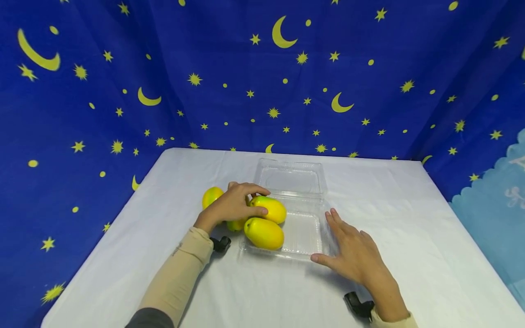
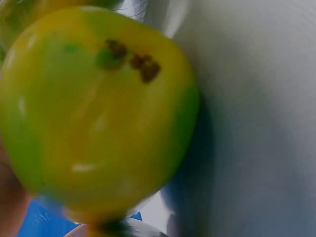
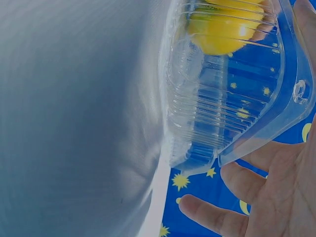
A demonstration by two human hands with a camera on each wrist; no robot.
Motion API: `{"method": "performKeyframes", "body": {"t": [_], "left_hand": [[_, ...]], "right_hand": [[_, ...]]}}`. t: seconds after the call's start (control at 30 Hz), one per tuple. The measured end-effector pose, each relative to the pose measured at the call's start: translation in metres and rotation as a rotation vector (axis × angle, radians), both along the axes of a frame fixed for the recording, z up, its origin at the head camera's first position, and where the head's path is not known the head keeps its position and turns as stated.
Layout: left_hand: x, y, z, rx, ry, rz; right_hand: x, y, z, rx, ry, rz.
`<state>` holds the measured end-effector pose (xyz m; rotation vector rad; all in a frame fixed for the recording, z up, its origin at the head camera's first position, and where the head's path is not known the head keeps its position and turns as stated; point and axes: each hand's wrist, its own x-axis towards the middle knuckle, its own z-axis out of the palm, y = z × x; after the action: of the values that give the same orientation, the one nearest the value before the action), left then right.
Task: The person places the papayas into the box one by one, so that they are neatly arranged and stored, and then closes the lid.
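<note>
At far left on the white table (image 1: 389, 218) lies an outer fruit (image 1: 211, 196), yellow tinged with green, partly covered by the left hand (image 1: 231, 203); a half-hidden fruit (image 1: 235, 225) shows below that hand. The left hand's thumb and fingers are parted only by the width of the rear fruit (image 1: 271, 209), gripping it from above at the left of the clear box (image 1: 303, 230). The rear fruit's long axis runs left to right, sloping slightly toward the viewer. The front fruit (image 1: 264, 233), just beside it in the box, lies nearly parallel, its dark-spotted end pointing left. The lid (image 1: 290, 179) lies folded back beyond. At right, the right hand (image 1: 353, 250) holds nothing, thumb and fingers spread wide beside the box; contact cannot be told.
</note>
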<state>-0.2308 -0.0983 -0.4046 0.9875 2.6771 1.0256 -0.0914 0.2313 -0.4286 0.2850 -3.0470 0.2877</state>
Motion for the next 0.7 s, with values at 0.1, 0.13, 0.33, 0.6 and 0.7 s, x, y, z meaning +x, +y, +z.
{"method": "performKeyframes", "body": {"t": [0.1,0.13,0.33,0.6,0.7], "left_hand": [[-0.001,-0.002,0.002,0.015,0.007,-0.008],[-0.001,-0.003,0.003,0.017,0.009,-0.007],[0.0,-0.009,0.012,0.056,0.053,0.014],[0.001,-0.02,0.032,0.107,0.11,0.101],[0.0,-0.026,0.034,0.118,0.12,0.161]], "right_hand": [[0.0,-0.001,0.0,0.001,0.002,-0.001],[0.0,-0.001,0.0,0.0,0.003,0.0],[0.001,0.0,0.001,0.0,-0.002,0.009],[0.0,0.001,0.002,-0.003,0.018,0.022],[0.0,0.0,0.002,-0.004,0.012,0.028]]}}
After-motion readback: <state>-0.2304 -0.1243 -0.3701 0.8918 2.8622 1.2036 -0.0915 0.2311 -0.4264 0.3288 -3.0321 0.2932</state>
